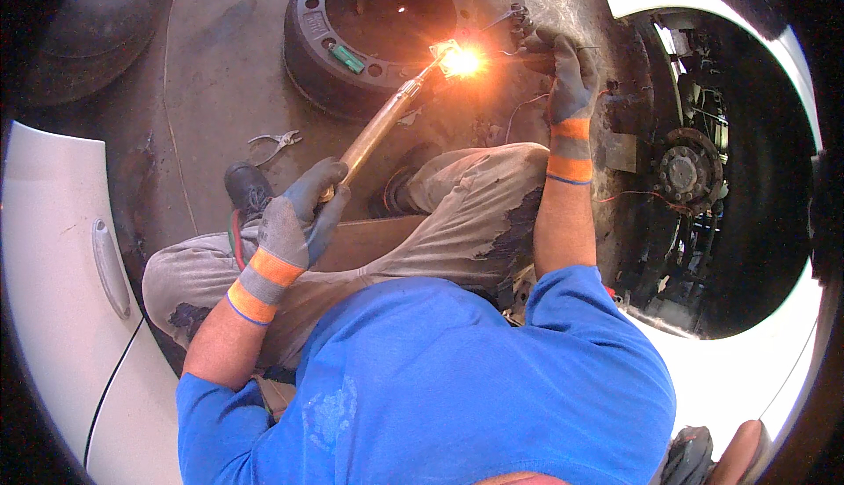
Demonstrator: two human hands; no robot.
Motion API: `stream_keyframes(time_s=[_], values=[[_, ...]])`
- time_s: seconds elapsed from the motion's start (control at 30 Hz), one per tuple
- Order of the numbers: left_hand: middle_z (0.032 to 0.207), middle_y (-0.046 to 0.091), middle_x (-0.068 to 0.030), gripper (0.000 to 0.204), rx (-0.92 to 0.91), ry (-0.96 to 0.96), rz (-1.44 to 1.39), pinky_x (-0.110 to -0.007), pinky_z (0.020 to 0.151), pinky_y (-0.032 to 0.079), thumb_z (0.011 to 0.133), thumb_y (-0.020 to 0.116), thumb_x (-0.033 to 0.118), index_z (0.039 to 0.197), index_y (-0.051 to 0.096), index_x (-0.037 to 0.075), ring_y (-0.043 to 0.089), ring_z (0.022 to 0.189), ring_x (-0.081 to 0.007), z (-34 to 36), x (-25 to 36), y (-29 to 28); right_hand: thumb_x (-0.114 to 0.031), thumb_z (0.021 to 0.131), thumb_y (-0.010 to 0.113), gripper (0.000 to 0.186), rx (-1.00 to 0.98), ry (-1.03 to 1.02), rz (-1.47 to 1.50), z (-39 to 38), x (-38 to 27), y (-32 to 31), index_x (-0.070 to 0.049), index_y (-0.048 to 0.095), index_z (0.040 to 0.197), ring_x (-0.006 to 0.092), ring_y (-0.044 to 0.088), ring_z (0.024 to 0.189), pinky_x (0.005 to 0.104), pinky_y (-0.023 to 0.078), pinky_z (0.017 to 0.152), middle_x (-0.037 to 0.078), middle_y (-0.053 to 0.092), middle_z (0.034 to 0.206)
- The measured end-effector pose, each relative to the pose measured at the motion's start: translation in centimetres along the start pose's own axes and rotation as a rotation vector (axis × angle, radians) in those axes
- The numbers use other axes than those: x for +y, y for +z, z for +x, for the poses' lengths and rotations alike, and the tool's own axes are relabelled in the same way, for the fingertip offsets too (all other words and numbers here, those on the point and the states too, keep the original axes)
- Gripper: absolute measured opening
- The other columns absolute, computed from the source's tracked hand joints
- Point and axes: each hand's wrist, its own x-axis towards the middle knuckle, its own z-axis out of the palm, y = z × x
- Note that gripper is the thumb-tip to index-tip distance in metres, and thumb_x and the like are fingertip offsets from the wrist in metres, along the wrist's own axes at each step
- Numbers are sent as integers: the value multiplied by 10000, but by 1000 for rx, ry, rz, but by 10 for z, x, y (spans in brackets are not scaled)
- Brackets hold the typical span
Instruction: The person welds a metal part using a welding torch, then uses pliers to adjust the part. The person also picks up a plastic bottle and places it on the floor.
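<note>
My left hand [303, 212], in a grey glove with an orange-banded cuff, is closed round the brass handle of a gas torch [380, 129]. Its tip points up and right into a bright orange-white glow [462, 61] beside the rim of a brake drum [303, 32]. The glare hides most of the small metal piece at the tip. My right hand [570, 76], gloved alike, is closed at the right of the glow on a thin rod [591, 47], whose other end runs toward the flame. A green, small oblong object [347, 58] lies on the drum's rim.
Pliers [277, 144] lie on the floor left of my legs. A tyre [79, 45] is at the far left. White vehicle panels [57, 247] flank me. On the right, a wheel arch holds an exposed hub [686, 170]. A red hose [236, 240] runs by my left wrist.
</note>
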Motion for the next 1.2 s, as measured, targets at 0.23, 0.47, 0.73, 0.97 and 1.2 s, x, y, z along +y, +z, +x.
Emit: stream_keyframes(time_s=[0.23, 0.47, 0.73, 0.97, 1.2], values=[[1171, 626, -198, 265, 11, 16, 7, -336, 814, 535, 890, 632, 144, 1137, 598, 54, 667, 983, -289, 1, 0, 1, -285, 927, 560, 360, 17, 5, 0, 0, 0, 1, 31, 645, 1078, 208, 666, 873, 325, 539, 780, 116, 684, 969], [1160, 633, -186, 266, 14, 32, 30, -337, 797, 540, 891, 629, 141, 1140, 592, 54, 673, 957, -282, 1, -2, 2, -264, 938, 545, 340, 7, -3, -7, 0, 0, 0, 32, 646, 1072, 214, 669, 848, 324, 544, 764, 125, 685, 962], [1157, 633, -186, 260, 43, 71, 29, -333, 780, 542, 887, 631, 138, 1131, 593, 54, 674, 947, -289, 0, -5, 4, -252, 950, 510, 353, -2, -31, -38, 1, 0, 0, 48, 621, 1099, 227, 672, 829, 336, 545, 751, 149, 682, 961], [1162, 633, -182, 273, 15, 32, 21, -335, 797, 537, 887, 631, 139, 1144, 599, 51, 670, 964, -275, -1, -7, 3, -232, 942, 526, 318, 15, -2, -32, 1, 0, 0, 28, 649, 1075, 195, 660, 848, 311, 538, 760, 117, 687, 964], [1152, 636, -173, 274, 28, 31, 10, -328, 800, 533, 885, 634, 136, 1142, 599, 46, 671, 944, -264, 0, -1, 1, -245, 935, 537, 331, 17, 17, -20, 0, 2, 0, 30, 645, 1084, 204, 665, 865, 322, 539, 780, 119, 686, 960]])
